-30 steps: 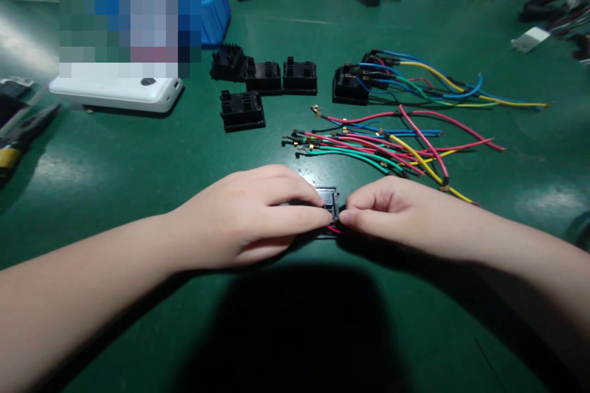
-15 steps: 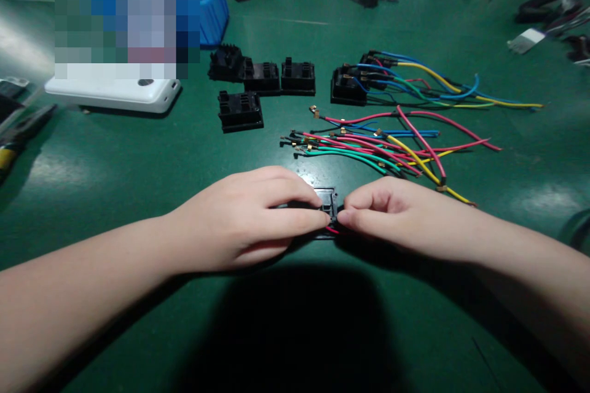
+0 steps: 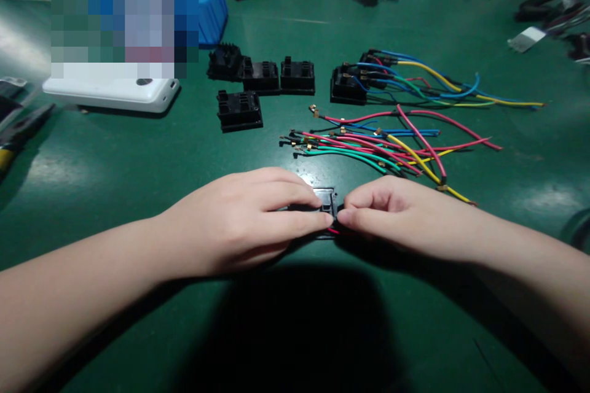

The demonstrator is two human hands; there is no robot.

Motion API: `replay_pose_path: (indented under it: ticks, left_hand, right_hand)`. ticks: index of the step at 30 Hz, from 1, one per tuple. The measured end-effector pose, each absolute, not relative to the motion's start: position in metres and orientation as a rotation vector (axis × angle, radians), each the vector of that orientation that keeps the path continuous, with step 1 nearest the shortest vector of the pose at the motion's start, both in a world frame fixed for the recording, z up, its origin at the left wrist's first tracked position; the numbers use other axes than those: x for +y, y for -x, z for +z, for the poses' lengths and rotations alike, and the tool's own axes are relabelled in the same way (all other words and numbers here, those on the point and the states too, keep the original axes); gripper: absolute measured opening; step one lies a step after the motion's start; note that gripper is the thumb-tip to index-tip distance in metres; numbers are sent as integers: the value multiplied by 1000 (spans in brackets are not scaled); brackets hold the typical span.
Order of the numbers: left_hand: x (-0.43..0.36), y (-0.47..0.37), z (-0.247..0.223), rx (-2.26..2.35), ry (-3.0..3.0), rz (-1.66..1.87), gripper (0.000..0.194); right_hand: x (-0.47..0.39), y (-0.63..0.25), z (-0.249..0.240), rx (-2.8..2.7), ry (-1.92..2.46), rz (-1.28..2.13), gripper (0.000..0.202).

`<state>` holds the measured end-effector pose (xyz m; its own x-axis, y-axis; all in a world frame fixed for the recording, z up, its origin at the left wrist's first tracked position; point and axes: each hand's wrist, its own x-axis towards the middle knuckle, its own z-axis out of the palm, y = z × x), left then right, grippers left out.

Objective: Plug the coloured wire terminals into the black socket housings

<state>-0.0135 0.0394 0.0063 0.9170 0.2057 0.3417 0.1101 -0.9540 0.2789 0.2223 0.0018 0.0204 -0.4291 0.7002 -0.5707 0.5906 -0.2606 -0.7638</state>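
Note:
My left hand (image 3: 244,218) grips a small black connector housing (image 3: 326,198) on the green mat, thumb and fingers closed over it. My right hand (image 3: 391,215) pinches a red wire (image 3: 334,231) at the housing's right side; most of that wire is hidden under the hand. Just beyond both hands lies a loose bundle of red, green, blue and yellow wires (image 3: 378,147) with brass terminals.
Several empty black housings (image 3: 260,77) sit further back, one (image 3: 239,110) nearer. A housing with wires fitted (image 3: 350,83) lies right of them. A white box (image 3: 110,91) and pliers (image 3: 18,132) are at the left, a blue bin (image 3: 209,6) behind.
Nothing has visibly moved apart from a slight shift of the view; both hands stay closed at the housing.

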Motion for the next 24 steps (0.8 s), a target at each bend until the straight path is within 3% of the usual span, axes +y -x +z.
replay_pose_path:
  ticks: [24]
  left_hand:
    - [41,14,1,171,-2842,610,28]
  right_hand:
    - [3,-224,22,-1757,1619,1896,33]
